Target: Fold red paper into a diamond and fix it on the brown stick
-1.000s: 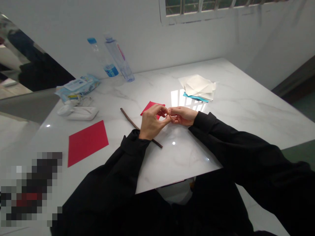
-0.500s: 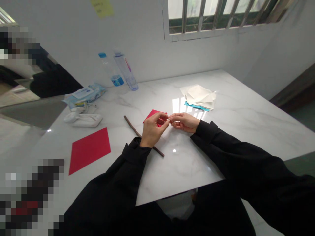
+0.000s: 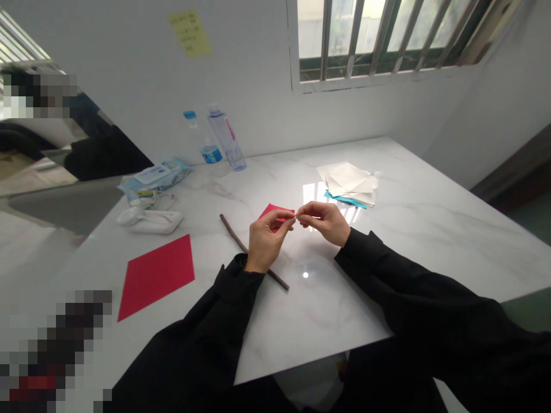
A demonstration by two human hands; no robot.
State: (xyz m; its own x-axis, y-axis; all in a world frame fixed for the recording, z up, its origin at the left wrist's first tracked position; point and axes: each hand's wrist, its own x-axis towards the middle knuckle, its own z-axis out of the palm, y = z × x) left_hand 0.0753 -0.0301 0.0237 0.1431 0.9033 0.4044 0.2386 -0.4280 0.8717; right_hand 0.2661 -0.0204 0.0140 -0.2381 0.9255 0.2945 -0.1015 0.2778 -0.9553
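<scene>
My left hand (image 3: 267, 236) and my right hand (image 3: 326, 221) meet fingertip to fingertip above the table. Each is closed in a pinch, thumb against fingers. Between the tips is something tiny and pale, too small to name. Behind my left hand a piece of red paper (image 3: 278, 207) lies on the table, partly hidden by the fingers. A thin brown stick (image 3: 232, 234) lies slantwise under my left wrist, its middle covered by the hand and sleeve.
A red paper sheet (image 3: 158, 275) lies at the left. White and blue papers (image 3: 348, 180) are stacked at the back right. Two bottles, one blue-capped (image 3: 210, 154) and one tall (image 3: 230, 140), stand by the wall. Left of them are a wipes pack (image 3: 157, 174) and a white device (image 3: 152, 221).
My right hand's fingers have drawn together into a tighter pinch, thumb now against the fingers. The whole view has shifted, so things appear lower. Stick and papers lie as before.
</scene>
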